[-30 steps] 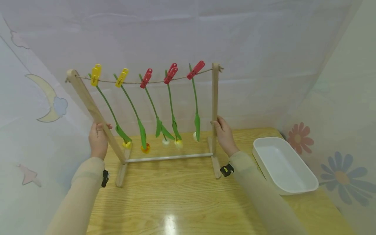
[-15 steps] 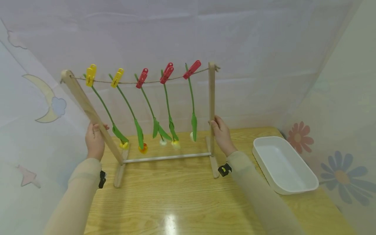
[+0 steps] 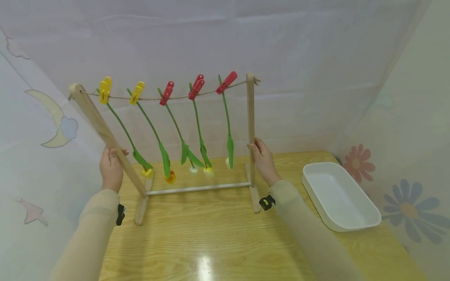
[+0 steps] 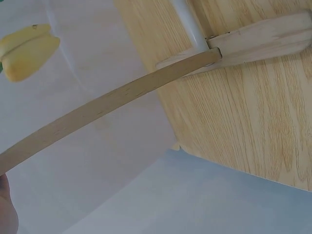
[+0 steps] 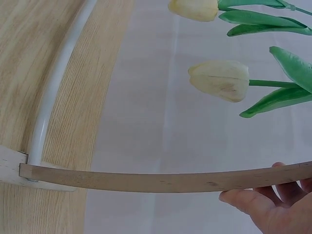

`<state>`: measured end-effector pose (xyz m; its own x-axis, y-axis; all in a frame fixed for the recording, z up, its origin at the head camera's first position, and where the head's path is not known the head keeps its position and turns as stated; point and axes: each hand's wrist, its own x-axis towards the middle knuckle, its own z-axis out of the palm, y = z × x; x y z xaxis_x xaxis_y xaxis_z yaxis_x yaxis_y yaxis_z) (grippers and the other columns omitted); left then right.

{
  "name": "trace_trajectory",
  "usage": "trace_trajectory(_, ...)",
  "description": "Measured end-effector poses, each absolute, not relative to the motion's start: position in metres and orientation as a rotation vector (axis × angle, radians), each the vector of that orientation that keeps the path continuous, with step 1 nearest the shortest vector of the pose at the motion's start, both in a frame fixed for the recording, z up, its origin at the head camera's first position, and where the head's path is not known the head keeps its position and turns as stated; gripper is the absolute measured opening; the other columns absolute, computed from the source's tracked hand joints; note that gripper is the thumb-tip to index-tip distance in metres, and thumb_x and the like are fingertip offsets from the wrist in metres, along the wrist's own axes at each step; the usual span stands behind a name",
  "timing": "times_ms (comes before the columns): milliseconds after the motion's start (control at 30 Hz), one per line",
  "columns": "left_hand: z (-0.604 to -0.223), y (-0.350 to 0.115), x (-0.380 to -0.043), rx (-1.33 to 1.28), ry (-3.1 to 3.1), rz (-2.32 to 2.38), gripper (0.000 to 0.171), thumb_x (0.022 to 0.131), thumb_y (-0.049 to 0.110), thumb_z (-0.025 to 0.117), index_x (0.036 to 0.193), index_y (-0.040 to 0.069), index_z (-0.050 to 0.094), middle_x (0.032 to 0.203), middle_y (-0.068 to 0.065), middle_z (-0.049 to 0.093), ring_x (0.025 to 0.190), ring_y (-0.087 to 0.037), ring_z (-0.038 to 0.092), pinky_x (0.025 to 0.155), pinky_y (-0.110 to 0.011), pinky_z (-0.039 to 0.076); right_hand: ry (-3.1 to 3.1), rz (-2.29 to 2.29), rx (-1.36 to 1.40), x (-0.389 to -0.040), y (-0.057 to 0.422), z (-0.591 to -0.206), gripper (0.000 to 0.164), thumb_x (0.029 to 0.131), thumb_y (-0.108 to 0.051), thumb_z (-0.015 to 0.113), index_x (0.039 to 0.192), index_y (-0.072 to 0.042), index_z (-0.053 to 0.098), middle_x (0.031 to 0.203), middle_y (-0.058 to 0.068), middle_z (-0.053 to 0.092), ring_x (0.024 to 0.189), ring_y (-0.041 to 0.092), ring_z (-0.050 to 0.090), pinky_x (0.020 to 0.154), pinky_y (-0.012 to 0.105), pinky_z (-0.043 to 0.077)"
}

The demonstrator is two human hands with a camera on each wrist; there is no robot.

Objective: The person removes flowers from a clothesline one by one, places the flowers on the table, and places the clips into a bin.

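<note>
A wooden rack (image 3: 251, 113) stands on the table, its two posts joined by a white bar (image 3: 198, 189) low down and a twine line (image 3: 151, 99) on top. Several tulips hang heads-down from the twine, among them an orange tulip (image 3: 170, 177) and a yellow tulip (image 4: 30, 51). Yellow clothespins (image 3: 104, 90) pinch the two leftmost stems; red clothespins (image 3: 166, 93) pinch the others. My left hand (image 3: 111, 168) grips the left post at mid-height, thumb in front. On the right post, my right hand (image 3: 264, 160) holds on with thumb and curled fingers, also seen in the right wrist view.
A white plastic basin (image 3: 341, 197) sits to the right of the rack on the wooden table (image 3: 197, 234). A pale cloth backdrop (image 3: 302, 70) rises behind the table, with printed side panels at left and right.
The rack, with its hanging tulips and both hands on its posts, has shifted a little to the left in the head view. The basin stays in place.
</note>
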<state>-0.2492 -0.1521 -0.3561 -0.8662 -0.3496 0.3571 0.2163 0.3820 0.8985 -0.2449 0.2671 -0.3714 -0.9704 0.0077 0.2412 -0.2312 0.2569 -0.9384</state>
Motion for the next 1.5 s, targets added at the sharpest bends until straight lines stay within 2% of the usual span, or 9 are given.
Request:
trace_trajectory(100, -0.356, -0.152, -0.249, 0.113, -2.147, -1.5, 0.026, 0.106, 0.031, 0.028, 0.102, 0.024, 0.053, 0.09, 0.013, 0.058, 0.094, -0.003, 0.054, 0.099, -0.031, 0.045, -2.314, 1.769, 0.235, -0.253, 0.271, -0.384, 0.047, 0.107, -0.026, 0.035, 0.142, 0.005, 0.038, 0.133, 0.029, 0.05, 0.126, 0.039, 0.046, 0.105, 0.052, 0.039)
trace_trajectory(267, -0.352, -0.147, -0.245, 0.092, -2.143, -1.502, 0.026, 0.106, 0.03, 0.027, 0.102, 0.024, 0.053, 0.091, 0.012, 0.058, 0.093, -0.002, 0.054, 0.099, -0.031, 0.045, -2.303, 1.787, 0.242, -0.253, 0.272, -0.384, 0.046, 0.108, -0.025, 0.035, 0.143, 0.004, 0.038, 0.133, 0.029, 0.05, 0.126, 0.038, 0.046, 0.105, 0.052, 0.039)
trace_trajectory(467, -0.367, -0.159, -0.259, 0.131, -2.155, -1.485, 0.026, 0.105, 0.034, 0.028, 0.101, 0.027, 0.053, 0.089, 0.017, 0.058, 0.093, 0.001, 0.054, 0.098, -0.029, 0.045, -2.33, 1.775, 0.204, -0.253, 0.271, -0.384, 0.048, 0.108, -0.025, 0.035, 0.146, 0.005, 0.034, 0.134, 0.027, 0.051, 0.129, 0.037, 0.044, 0.108, 0.049, 0.037)
trace_trajectory(700, -0.372, -0.162, -0.265, 0.149, -2.161, -1.485, 0.03, 0.105, 0.036, 0.026, 0.104, 0.025, 0.054, 0.091, 0.016, 0.059, 0.093, 0.0, 0.054, 0.098, -0.029, 0.046, -2.327, 1.771, 0.18, -0.255, 0.271, -0.385, 0.047, 0.108, -0.022, 0.036, 0.145, 0.006, 0.034, 0.132, 0.026, 0.053, 0.129, 0.037, 0.044, 0.109, 0.048, 0.036)
trace_trajectory(1000, -0.37, -0.16, -0.262, 0.144, -2.138, -1.48, 0.027, 0.105, 0.033, 0.026, 0.1, 0.028, 0.053, 0.091, 0.013, 0.059, 0.091, 0.001, 0.055, 0.091, -0.021, 0.047, -2.322, 1.768, 0.177, -0.256, 0.27, -0.385, 0.046, 0.108, -0.019, 0.037, 0.145, 0.008, 0.034, 0.132, 0.027, 0.052, 0.129, 0.037, 0.045, 0.11, 0.045, 0.036)
trace_trajectory(1300, -0.372, -0.16, -0.261, 0.109, -2.122, -1.458, 0.03, 0.105, 0.035, 0.027, 0.102, 0.023, 0.054, 0.089, 0.016, 0.058, 0.089, 0.002, 0.056, 0.088, -0.019, 0.048, -2.3, 1.778, 0.22, -0.255, 0.27, -0.385, 0.044, 0.107, -0.021, 0.037, 0.142, 0.006, 0.038, 0.13, 0.028, 0.053, 0.126, 0.037, 0.047, 0.107, 0.048, 0.039)
trace_trajectory(1367, -0.373, -0.16, -0.261, 0.09, -2.092, -1.483, 0.032, 0.104, 0.036, 0.029, 0.102, 0.02, 0.056, 0.09, 0.012, 0.06, 0.089, 0.002, 0.056, 0.087, -0.016, 0.047, -2.296, 1.782, 0.222, -0.256, 0.27, -0.385, 0.043, 0.107, -0.02, 0.038, 0.142, 0.005, 0.039, 0.129, 0.027, 0.054, 0.125, 0.037, 0.048, 0.106, 0.048, 0.039)
trace_trajectory(1500, -0.373, -0.16, -0.262, 0.078, -2.079, -1.482, 0.032, 0.103, 0.039, 0.03, 0.102, 0.022, 0.056, 0.089, 0.012, 0.061, 0.088, 0.002, 0.057, 0.084, -0.014, 0.046, -2.296, 1.785, 0.217, -0.256, 0.27, -0.385, 0.043, 0.107, -0.018, 0.038, 0.143, 0.005, 0.038, 0.13, 0.027, 0.054, 0.126, 0.037, 0.048, 0.107, 0.047, 0.039)
